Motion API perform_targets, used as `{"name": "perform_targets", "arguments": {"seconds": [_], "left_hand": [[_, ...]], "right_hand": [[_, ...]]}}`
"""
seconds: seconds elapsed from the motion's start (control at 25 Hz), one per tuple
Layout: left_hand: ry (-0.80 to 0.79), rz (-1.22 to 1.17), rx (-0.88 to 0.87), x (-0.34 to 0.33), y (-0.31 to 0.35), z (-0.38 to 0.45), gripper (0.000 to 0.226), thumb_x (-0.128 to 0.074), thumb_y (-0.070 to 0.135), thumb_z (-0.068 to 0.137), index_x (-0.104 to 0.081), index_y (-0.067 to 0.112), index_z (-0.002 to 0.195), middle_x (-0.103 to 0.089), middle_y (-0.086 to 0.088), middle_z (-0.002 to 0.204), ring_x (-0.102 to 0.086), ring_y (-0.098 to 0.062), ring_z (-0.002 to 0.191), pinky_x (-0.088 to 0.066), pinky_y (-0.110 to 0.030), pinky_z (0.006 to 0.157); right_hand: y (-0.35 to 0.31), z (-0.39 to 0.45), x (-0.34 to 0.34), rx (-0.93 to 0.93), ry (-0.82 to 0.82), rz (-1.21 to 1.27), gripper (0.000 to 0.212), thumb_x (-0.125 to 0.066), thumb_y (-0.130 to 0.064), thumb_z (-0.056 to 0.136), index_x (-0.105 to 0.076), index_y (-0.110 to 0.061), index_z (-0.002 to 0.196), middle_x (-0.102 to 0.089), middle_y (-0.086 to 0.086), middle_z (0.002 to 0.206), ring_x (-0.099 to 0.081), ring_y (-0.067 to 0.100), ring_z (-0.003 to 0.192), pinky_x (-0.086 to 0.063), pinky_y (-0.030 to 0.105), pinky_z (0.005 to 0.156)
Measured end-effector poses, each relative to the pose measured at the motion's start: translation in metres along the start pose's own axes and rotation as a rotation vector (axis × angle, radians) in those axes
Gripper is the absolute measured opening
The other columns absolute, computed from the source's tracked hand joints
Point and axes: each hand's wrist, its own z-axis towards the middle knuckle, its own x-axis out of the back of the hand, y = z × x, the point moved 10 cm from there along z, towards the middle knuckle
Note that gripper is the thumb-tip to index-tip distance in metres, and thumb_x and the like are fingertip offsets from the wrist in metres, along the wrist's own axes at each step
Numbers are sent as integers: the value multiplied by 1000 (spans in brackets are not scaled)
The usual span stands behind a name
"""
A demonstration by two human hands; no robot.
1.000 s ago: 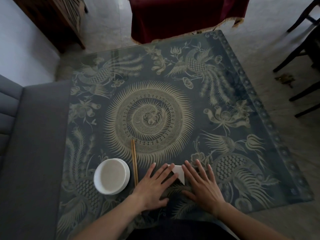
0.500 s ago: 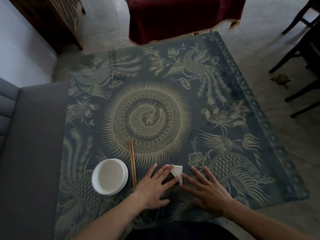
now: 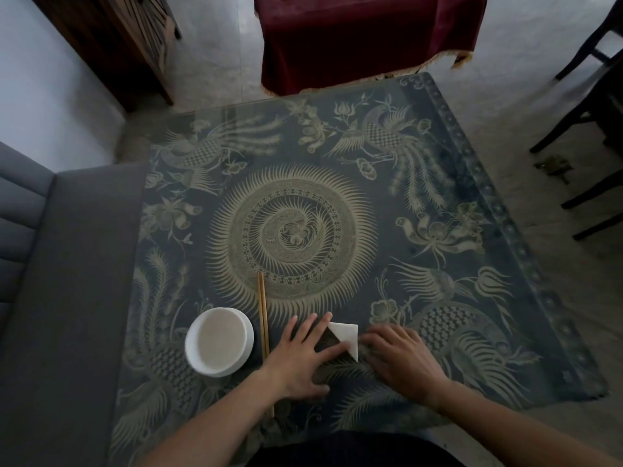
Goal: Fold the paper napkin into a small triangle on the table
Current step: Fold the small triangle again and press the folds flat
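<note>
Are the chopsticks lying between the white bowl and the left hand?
Yes, the chopsticks lie on the table just right of the white bowl and left of the left hand.

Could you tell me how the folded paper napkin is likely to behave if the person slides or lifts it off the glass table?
The napkin looks thin and small, so it is probably very light and floppy. It lies on the table, whose top looks glossy, so it may slip when pushed; the left hand lies flat by its edge. Lifted, the fold might spring open.
</note>
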Motion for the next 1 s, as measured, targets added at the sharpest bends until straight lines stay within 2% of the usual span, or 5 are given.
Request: {"name": "perform_targets", "arguments": {"seconds": [0.12, 0.32, 0.68, 0.84, 1.0], "left_hand": [[25, -19, 32, 3, -3, 2, 90, -55, 64, 83, 7, 53, 148, 24, -2, 162, 17, -30, 148, 7, -57, 116], [26, -26, 34, 7, -5, 3, 89, -53, 59, 85, 12, 54, 146, 16, 2, 164, 10, -27, 149, 4, -57, 117], [60, -63, 54, 15, -5, 2, 75, -54, 52, 87, -15, 45, 150, 1, -2, 165, 0, -28, 149, -3, -54, 118], [81, -56, 39, 17, -6, 4, 74, -54, 52, 86, -19, 42, 150, -4, -3, 164, -4, -28, 148, -5, -54, 118], [153, -138, 52, 26, -7, 5, 67, -55, 52, 83, -30, 40, 145, -11, -1, 163, -9, -24, 146, -6, -49, 118]], "right_hand": [[6, 26, 8, -192, 30, 98, 48, -50, -51, 93, -45, -32, 136, -49, -7, 132, -45, 18, 122, -44, 37, 93], [-5, 53, 5, -213, -29, 26, 42, -54, -54, 90, -54, -29, 123, -51, -3, 121, -47, 20, 116, -44, 37, 91], [-1, 60, -11, -303, -130, 295, 17, -63, -31, 83, -50, -26, 94, -58, -5, 98, -58, 19, 94, -47, 35, 72], [12, 60, -14, -428, -101, 445, 20, -62, -36, 85, -62, -24, 101, -68, -5, 98, -62, 16, 93, -50, 34, 74], [22, 57, -16, -476, -98, 451, 8, -65, -30, 81, -71, -27, 86, -72, -6, 86, -65, 13, 83, -53, 33, 72]]}}
